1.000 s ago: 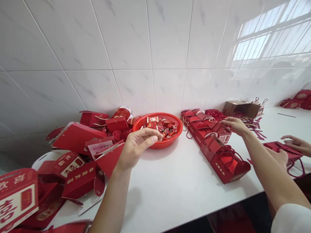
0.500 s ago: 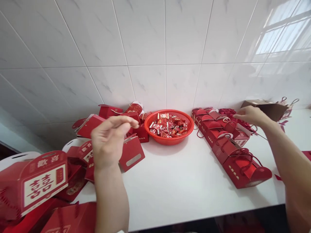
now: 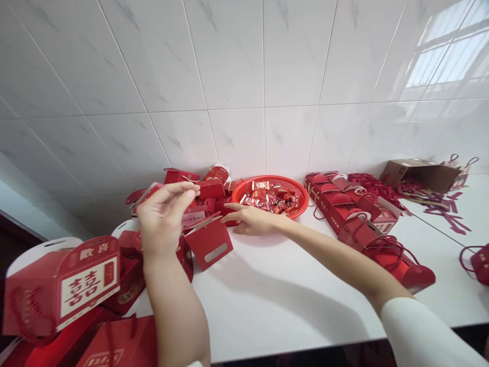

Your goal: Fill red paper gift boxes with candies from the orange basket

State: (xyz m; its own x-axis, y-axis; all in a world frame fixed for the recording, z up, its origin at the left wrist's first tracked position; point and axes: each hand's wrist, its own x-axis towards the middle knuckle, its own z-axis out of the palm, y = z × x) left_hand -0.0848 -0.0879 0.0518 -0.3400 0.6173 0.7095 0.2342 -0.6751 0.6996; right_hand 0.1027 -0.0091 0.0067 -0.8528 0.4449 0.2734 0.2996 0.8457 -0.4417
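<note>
My left hand [image 3: 162, 221] is raised over the red gift boxes on the left. Its fingers curl loosely, with nothing visible between thumb and fingertips. Stretched across the table, my right hand [image 3: 254, 221] is open, fingers apart, in front of the basket of candies. Its fingertips come close to an upright red box [image 3: 209, 243] with a pale oval slot; I cannot tell whether they touch it. Behind the right hand stands the red plastic basket [image 3: 303, 204], holding wrapped candies [image 3: 273, 198]. A larger red gift box [image 3: 89, 283] with a white label lies at lower left.
A row of red handled boxes [image 3: 332, 216] runs along the right. Dark red ribbons [image 3: 369, 186] lie behind it, and a cardboard box [image 3: 408, 171] lies on its side. A small red bag [image 3: 481, 265] is at the right edge. The tiled wall [image 3: 237, 137] bounds the white table.
My right hand has swung left, from above the row of boxes to in front of the basket. My left hand has shifted slightly left. The view has turned a little.
</note>
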